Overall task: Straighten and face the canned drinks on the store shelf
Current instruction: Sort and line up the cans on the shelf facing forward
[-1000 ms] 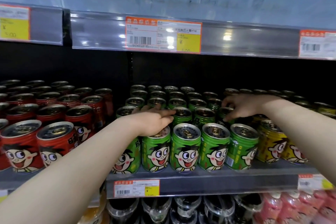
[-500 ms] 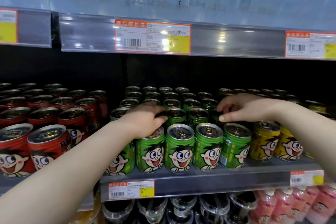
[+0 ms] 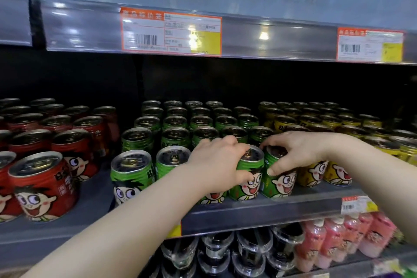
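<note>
Green cartoon-face cans (image 3: pixel 133 171) stand in rows on the middle shelf (image 3: pixel 259 212). My left hand (image 3: pixel 216 162) reaches over the front row. It hides most of the third can, and its fingers and thumb close on the top and face of the fourth green can (image 3: pixel 248 187). My right hand (image 3: pixel 295 153) grips the fifth green can (image 3: pixel 279 185) at the row's right end, fingers over its lid and thumb on its front. Both held cans stand upright, touching each other, faces forward.
Red cans (image 3: pixel 42 187) fill the shelf to the left and yellow cans (image 3: pixel 316 174) stand to the right. The upper shelf edge with an orange price tag (image 3: pixel 171 31) hangs above. Below are dark jars (image 3: pixel 252 253) and pink bottles (image 3: pixel 338 239).
Both hands have come forward from the second-row cans to the front row and closed on two neighbouring green cans. The view has moved closer and shifted right.
</note>
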A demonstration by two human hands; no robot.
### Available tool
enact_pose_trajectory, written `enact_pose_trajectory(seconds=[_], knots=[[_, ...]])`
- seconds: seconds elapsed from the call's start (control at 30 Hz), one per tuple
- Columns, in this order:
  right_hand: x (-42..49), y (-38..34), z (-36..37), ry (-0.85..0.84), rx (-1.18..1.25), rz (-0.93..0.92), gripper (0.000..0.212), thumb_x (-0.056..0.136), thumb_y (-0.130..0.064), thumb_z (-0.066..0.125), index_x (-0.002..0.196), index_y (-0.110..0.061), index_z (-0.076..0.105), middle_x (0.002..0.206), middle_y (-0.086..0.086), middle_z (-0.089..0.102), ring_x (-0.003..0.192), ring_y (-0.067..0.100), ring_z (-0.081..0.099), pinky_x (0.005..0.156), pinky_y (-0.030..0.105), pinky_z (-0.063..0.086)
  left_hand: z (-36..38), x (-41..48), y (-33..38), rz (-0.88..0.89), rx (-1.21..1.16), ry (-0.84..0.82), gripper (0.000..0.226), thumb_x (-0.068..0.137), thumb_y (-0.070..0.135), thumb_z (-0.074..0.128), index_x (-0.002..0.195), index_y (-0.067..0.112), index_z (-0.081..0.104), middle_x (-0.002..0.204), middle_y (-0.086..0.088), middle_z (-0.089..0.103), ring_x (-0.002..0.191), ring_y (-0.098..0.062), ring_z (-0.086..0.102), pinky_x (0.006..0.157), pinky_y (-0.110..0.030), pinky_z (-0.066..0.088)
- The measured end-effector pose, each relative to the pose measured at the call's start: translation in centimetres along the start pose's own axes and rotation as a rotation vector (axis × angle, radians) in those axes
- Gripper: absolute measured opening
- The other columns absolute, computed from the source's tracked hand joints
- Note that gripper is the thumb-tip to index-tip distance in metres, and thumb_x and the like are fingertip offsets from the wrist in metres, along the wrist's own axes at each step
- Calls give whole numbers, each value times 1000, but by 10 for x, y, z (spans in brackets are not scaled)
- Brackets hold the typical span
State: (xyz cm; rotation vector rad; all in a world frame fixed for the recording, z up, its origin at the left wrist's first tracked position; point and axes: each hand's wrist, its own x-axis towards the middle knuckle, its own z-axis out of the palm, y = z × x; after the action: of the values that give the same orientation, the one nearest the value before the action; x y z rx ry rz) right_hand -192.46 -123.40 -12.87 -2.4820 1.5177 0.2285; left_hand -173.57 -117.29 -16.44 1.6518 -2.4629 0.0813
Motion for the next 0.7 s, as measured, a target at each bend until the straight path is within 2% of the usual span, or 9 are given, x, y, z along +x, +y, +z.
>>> enact_pose_trajectory(seconds=[0.1,0.23,0.4,0.5,0.57,0.6,0.7], knots=[[-1,2,7,64,54,12,79,73,-58,66,141,-31,34,142,-4,42,126,15,43,101,27,38,2,1,-2,-1,-29,38,63,85,55,50,141,34,30,138,4,40,126,-20,40,103,-39,29],[-7,0,16,98,119,3,75,77,-55,64,140,-33,32,144,-2,39,129,17,39,99,25,36,0,1,-3,14,-66,25,63,85,53,51,141,39,27,140,11,38,129,-16,37,105,-37,28],[-9,4,25,127,39,-36,84,75,-69,53,144,-34,21,149,2,30,135,23,31,110,40,33,-3,1,0,12,-69,18,64,82,55,50,140,42,24,143,17,33,130,-11,36,107,-36,29],[-12,11,24,148,99,-101,78,82,-66,45,147,-33,18,152,1,26,138,20,28,112,39,29,-3,2,3,-10,-73,1,64,80,55,51,138,44,25,142,18,33,128,-9,37,106,-35,30],[-19,19,18,179,166,-171,66,88,-58,40,146,-29,26,150,1,31,136,17,31,112,34,28,-5,3,5,-34,-85,-50,67,76,57,51,136,44,25,142,18,33,127,-9,38,106,-35,31],[-23,25,13,225,189,-193,59,90,-53,41,142,-27,35,144,0,39,132,15,37,110,30,31,-7,3,7,-56,-93,-81,73,71,62,50,137,44,24,143,17,33,128,-10,37,107,-36,31],[-36,53,-10,435,252,-221,31,92,-34,52,118,-21,62,110,-7,62,105,10,57,88,17,43,-13,9,25,-160,-144,-43,94,57,81,42,140,41,22,146,11,30,128,-15,38,108,-38,32]])
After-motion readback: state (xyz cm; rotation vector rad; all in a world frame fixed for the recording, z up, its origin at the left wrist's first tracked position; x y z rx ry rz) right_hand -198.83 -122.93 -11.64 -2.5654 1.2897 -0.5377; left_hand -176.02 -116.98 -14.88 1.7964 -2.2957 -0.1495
